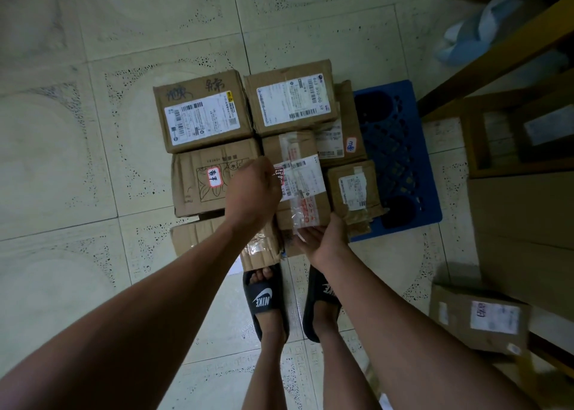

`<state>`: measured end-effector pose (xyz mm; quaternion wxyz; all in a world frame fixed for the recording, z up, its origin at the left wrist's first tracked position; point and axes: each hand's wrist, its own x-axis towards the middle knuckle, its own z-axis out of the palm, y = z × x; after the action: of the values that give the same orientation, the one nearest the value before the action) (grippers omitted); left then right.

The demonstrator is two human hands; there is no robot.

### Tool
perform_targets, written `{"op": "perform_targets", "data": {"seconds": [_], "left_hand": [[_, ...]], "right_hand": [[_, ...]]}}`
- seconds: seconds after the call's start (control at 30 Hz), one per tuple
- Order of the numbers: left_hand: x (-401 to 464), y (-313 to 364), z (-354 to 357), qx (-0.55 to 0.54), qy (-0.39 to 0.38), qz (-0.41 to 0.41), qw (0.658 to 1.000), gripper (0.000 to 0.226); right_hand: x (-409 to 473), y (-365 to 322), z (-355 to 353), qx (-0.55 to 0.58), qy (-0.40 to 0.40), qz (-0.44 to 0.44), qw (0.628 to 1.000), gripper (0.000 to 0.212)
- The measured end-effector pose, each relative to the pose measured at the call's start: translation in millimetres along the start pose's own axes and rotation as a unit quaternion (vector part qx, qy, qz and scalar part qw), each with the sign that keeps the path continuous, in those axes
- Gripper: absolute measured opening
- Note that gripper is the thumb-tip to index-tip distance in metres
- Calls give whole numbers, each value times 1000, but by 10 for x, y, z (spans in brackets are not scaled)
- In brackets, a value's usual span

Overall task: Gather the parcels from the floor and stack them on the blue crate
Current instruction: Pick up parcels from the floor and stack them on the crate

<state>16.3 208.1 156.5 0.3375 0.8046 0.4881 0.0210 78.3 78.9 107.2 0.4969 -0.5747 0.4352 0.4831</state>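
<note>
I see both hands on the taped parcel (296, 180) at centre. L hand (253, 189) has fingers curled over its left edge, gripping it; R hand (323, 239) is under its near end, palm up, fingers fairly straight, supporting it. Can't tell if the parcel is lifted or resting on the boxes beneath. Blue crate (403, 148) sits right of the pile, mostly bare, w/ a small parcel (354, 189) over its left edge. Far side: two labelled boxes (202, 111) (290, 97) side by side. Left of my L hand is a printed box (202, 183) w/ a red-edged sticker. Another parcel (478, 319) lies near right by the shelf (512, 40). Black slides (267, 298) on tiled floor (77, 161).
</note>
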Motion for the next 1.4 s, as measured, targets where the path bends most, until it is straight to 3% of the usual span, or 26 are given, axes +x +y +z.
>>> {"op": "perform_targets", "data": {"seconds": [0.27,0.37,0.47,0.63,0.83,0.93,1.03,1.13,1.27,1.4], "left_hand": [[-132,-36,-149,47,-9,24,999,13],[-259,51,-142,63,-53,42,996,18],[-494,216,-76,80,-119,73,987,16],[-1074,397,282,95,-224,125,962,21],[-1891,291,1206,159,-352,169,907,18],[-2468,120,1813,167,-381,181,891,22],[-2995,-70,2442,156,-404,151,889,34],[-3448,-306,3154,120,-384,44,915,40],[-4011,-714,3980,95,-391,-61,913,56],[-4400,-924,4411,18,-465,-156,871,66]], "right_hand": [[-76,-12,-150,1,2,10,1000,33],[-174,22,-475,47,-12,5,999,38],[-256,144,-986,103,13,-17,994,51],[-402,666,-2004,161,69,-28,984,46],[-192,1631,-3455,222,130,7,966,46],[-3,2161,-4121,206,189,23,960,42],[308,2632,-4605,167,253,15,953,30],[759,2935,-5037,-54,346,-79,933,39],[1411,2978,-5410,-190,294,-177,920,58],[1845,2875,-5486,-199,224,-166,939,54]]}}
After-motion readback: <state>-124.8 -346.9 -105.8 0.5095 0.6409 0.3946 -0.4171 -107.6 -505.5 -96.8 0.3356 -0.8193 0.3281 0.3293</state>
